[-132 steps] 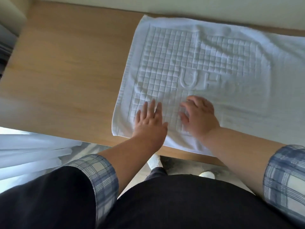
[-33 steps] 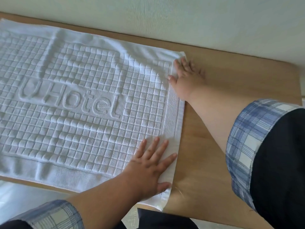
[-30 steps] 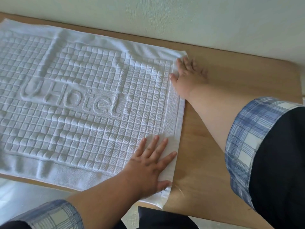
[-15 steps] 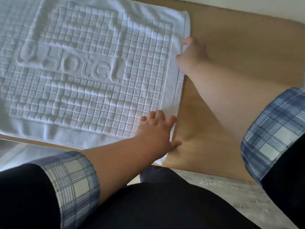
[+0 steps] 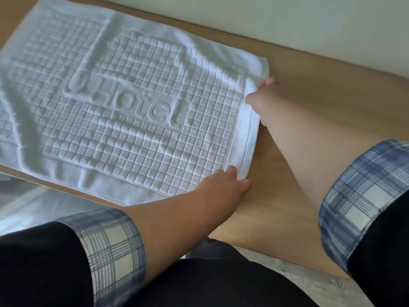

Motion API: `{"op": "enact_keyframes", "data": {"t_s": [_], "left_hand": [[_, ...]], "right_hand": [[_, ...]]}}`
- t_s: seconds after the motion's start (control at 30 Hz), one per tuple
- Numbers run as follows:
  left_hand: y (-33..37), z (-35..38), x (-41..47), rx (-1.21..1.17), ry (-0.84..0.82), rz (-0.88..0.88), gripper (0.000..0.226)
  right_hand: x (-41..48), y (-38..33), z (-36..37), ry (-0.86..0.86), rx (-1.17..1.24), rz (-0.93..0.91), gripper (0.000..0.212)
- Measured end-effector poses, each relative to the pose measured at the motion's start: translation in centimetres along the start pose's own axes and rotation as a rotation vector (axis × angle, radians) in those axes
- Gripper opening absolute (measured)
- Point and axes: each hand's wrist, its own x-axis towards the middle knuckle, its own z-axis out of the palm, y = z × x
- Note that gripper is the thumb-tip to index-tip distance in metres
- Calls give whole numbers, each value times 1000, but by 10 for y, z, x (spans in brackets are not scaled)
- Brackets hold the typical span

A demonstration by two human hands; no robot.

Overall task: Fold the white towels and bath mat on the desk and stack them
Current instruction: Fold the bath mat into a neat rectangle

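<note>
Reaching up from the bottom of the frame past a blue-and-white plaid cuff (image 5: 110,244), the left hand (image 5: 223,188) curled its fingers over the lower right corner of the white, grid-textured bath mat (image 5: 132,111) embossed "Hotel", pinching the hem. Higher on the right, the right hand (image 5: 263,98) gripped the same short edge, thumb on top and fingers tucked beneath, holding it slightly raised. The mat otherwise lay spread over the light wooden desk (image 5: 332,80), filling the upper left and centre.
</note>
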Motion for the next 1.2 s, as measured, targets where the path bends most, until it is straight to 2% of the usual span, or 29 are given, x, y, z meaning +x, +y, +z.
{"op": "enact_keyframes", "data": {"t_s": [0.07,0.17,0.23,0.3,0.37,0.47,0.6,0.83,1.0,1.2], "left_hand": [[-3,-3,-8,-3,-8,-13,43],[-2,-4,-18,20,-42,22,26],[-4,-5,-23,-61,-35,-83,21],[-11,-8,-29,-175,-26,-184,28],[-18,-10,-35,-278,-29,-208,41],[-29,-14,-43,-377,-27,-228,48],[-47,-30,-55,-444,-46,-266,49],[-106,-58,-97,-581,15,-346,75],[-161,-61,-120,-677,105,-395,74],[-247,-67,-149,-851,238,-353,73]], "right_hand": [[1,2,-4,-15,58,-28,41],[3,4,-14,-80,80,-86,64],[3,3,-17,-129,53,-121,69],[3,1,-16,-144,28,-165,65],[2,-1,-14,-113,-34,-218,58],[1,-8,-11,-13,-41,-225,51],[-11,-29,-5,16,-25,-273,61],[-42,-98,22,9,-18,-361,73],[-57,-151,71,44,-81,-479,64],[-75,-209,154,71,-110,-497,73]]}}
